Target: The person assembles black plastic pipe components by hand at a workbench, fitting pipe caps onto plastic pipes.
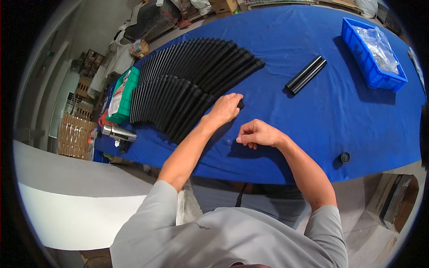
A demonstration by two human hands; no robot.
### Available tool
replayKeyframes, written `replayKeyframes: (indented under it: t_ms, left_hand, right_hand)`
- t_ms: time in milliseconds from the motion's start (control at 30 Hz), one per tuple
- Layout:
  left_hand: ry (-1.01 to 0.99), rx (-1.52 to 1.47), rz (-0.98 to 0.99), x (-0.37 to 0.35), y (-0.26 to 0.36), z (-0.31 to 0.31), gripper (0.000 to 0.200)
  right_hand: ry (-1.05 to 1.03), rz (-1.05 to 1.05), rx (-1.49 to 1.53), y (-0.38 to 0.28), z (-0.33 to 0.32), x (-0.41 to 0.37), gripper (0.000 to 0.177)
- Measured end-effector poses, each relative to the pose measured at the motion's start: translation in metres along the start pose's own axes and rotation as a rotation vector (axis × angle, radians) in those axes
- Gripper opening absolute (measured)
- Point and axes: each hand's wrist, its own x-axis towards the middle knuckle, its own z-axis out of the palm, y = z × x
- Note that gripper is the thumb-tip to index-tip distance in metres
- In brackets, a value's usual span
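Note:
My left hand is closed over a small black piece, of which only the end shows past the fingertips. It sits just right of a large fan of black tubes, laid side by side in two overlapping rows. My right hand is a little lower and to the right, with thumb and fingers pinched together just above the blue cloth. Whatever it may hold is hidden. Two glossy black tubes lie together farther right. A round black cap-like piece rests near the front edge.
A blue cloth covers the table. At the far right stands a blue bin with clear plastic bags in it. On the left are a green bin and a shiny metal cylinder. A cardboard box is below the table.

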Motion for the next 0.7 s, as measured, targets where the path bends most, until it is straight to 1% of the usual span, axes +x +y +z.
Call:
replayKeyframes:
  t_ms: [67, 167, 200, 267, 300, 333, 400, 467, 567, 667, 700]
  left_hand:
    - [-0.028, 0.003, 0.034, 0.001, -0.002, -0.003, 0.06]
    - [-0.069, -0.029, -0.024, -0.005, 0.018, -0.027, 0.072]
    - [-0.066, -0.016, -0.013, -0.004, 0.017, -0.03, 0.077]
    - [0.008, 0.045, -0.027, 0.002, 0.027, -0.044, 0.069]
    - [0.076, 0.037, -0.008, 0.01, 0.033, -0.049, 0.064]
    - [0.189, 0.018, 0.07, 0.021, 0.038, -0.051, 0.061]
    - [0.223, -0.115, 0.167, 0.047, 0.062, -0.055, 0.059]
    - [0.198, -0.201, 0.31, 0.077, 0.087, -0.043, 0.06]
    - [0.215, -0.209, 0.431, 0.121, 0.114, -0.007, 0.059]
    - [0.116, -0.212, 0.357, 0.145, 0.13, 0.009, 0.059]
    - [0.017, -0.16, 0.26, 0.15, 0.134, 0.004, 0.055]
  right_hand:
    - [-0.002, -0.001, -0.015, 0.001, 0.0, 0.001, 0.027]
    - [-0.002, -0.002, -0.035, 0.001, -0.001, 0.0, 0.029]
    - [-0.009, 0.001, -0.04, 0.001, 0.0, 0.0, 0.03]
    - [-0.004, 0.006, -0.051, 0.0, 0.0, 0.0, 0.031]
    - [-0.006, 0.011, -0.057, 0.0, 0.001, 0.0, 0.032]
    - [-0.008, 0.011, -0.053, 0.0, 0.001, 0.001, 0.031]
    - [-0.02, 0.012, -0.056, 0.002, 0.0, 0.004, 0.031]
    - [-0.028, 0.006, -0.057, 0.004, -0.001, 0.004, 0.031]
    - [-0.025, -0.01, -0.071, 0.005, -0.002, 0.0, 0.03]
    - [-0.02, -0.046, -0.098, 0.009, -0.001, 0.002, 0.03]
    - [-0.019, -0.061, -0.107, 0.01, -0.001, 0.003, 0.03]
